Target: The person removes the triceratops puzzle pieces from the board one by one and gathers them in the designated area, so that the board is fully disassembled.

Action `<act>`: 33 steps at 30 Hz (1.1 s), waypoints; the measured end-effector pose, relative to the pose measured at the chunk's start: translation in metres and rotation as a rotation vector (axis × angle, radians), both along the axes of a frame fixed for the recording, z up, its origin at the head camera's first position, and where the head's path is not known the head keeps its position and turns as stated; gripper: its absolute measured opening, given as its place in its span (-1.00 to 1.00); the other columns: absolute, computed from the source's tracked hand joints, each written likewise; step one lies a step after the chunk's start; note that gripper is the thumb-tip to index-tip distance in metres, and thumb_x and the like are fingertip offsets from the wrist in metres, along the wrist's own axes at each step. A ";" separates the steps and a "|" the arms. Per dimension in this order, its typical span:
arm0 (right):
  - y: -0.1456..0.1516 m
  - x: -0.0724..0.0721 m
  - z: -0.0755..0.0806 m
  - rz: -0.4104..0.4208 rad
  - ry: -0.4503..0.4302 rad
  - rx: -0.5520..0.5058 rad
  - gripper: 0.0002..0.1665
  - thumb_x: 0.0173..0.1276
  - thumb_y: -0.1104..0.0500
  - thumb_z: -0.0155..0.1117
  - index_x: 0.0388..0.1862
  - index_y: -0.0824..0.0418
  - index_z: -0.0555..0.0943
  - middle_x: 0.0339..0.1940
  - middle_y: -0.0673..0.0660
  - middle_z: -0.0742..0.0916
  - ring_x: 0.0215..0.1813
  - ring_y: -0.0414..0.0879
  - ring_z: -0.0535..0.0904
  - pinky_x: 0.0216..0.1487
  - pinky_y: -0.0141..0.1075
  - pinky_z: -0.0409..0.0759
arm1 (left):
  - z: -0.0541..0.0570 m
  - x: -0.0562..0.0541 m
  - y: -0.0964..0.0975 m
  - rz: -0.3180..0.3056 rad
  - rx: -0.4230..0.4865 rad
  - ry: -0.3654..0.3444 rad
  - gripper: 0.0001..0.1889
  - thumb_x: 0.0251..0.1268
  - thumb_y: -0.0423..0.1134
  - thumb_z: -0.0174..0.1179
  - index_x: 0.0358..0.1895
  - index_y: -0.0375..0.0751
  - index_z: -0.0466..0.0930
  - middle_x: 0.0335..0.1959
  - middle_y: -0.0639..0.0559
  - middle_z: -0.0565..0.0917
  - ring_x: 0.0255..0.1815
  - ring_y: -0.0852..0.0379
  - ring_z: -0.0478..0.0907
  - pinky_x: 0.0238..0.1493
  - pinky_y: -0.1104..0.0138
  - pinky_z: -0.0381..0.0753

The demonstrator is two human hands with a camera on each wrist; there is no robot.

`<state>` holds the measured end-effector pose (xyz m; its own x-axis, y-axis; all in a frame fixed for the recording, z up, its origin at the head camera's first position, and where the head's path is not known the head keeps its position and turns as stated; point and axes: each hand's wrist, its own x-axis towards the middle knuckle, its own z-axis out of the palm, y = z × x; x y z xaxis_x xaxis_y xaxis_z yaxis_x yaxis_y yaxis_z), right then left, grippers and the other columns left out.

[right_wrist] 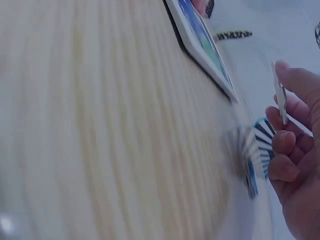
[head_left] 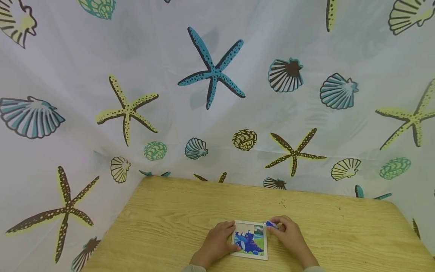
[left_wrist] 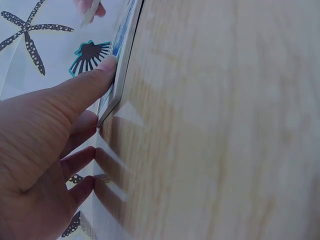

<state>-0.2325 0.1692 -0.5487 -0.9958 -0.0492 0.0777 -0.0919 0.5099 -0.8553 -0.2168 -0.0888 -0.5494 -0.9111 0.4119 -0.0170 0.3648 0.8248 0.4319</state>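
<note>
A jigsaw puzzle in a white-rimmed tray (head_left: 250, 257) lies flat on the table, showing a blue dinosaur picture, with a plain beige patch along its top. My left hand (head_left: 218, 240) holds the tray's left side. In the left wrist view its thumb (left_wrist: 106, 65) lies over the rim, and the other fingers are at the side. My right hand (head_left: 289, 233) pinches a blue puzzle piece (head_left: 270, 224) between thumb and fingers, just beyond the tray's upper right corner. The right wrist view shows this piece (right_wrist: 280, 95) edge-on, raised off the table.
The wood-grain table (head_left: 163, 223) extends around the tray. Behind it and at its sides hangs a white cloth (head_left: 163, 49) printed with starfish and shells. In the right wrist view, a small thin flat thing (right_wrist: 251, 177) lies below the right hand, its kind unclear.
</note>
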 end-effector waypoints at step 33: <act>0.099 0.012 -0.009 -0.020 -0.022 0.240 -0.70 0.08 0.10 0.48 -0.21 0.19 0.70 -0.30 0.06 0.53 -0.35 -0.14 0.32 -0.38 -0.37 0.34 | 0.001 0.000 0.000 -0.026 -0.005 0.021 -0.23 0.04 0.13 0.34 0.29 -0.23 0.42 0.33 -0.01 0.41 0.33 -0.06 0.30 0.23 0.01 0.37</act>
